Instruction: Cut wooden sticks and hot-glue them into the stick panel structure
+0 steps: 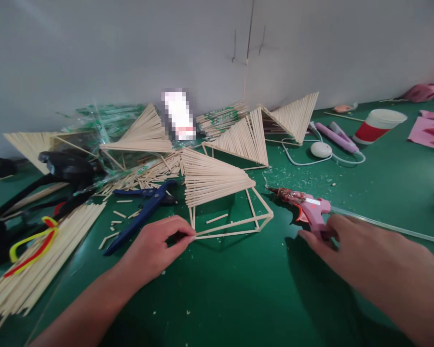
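The left hand is pinching the near left corner of the stick frame, which is standing on the green desk just beyond its fingertips. The right hand is closing around the handle of the pink glue gun, which is lying just right of the frame with its nozzle pointing towards it. Blue cutters are lying near the left hand.
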`<action>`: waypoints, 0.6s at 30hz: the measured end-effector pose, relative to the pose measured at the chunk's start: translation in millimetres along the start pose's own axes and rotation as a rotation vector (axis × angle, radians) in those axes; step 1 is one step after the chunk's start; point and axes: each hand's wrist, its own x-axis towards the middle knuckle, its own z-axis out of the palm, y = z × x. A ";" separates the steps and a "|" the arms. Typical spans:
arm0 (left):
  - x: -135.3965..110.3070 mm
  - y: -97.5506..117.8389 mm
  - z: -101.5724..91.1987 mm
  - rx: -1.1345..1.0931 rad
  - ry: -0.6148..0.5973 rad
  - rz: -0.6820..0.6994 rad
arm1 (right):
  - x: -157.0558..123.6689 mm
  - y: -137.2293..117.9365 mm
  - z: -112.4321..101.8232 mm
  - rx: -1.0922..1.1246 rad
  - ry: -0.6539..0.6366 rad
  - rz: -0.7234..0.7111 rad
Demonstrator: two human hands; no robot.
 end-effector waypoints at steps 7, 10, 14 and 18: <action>0.0 -0.4 -0.3 0.005 0.000 0.014 | -2.4 27.9 6.2 -0.308 -0.109 -0.028; -0.4 -1.5 0.4 -0.001 0.021 0.018 | -3.2 37.9 -1.5 0.038 -0.229 0.138; -0.5 -0.8 0.4 -0.003 0.013 0.012 | -6.0 32.6 -4.6 0.603 -0.355 0.502; -0.7 -0.4 0.6 -0.014 0.010 0.003 | -6.7 13.8 -1.8 1.084 -0.319 0.741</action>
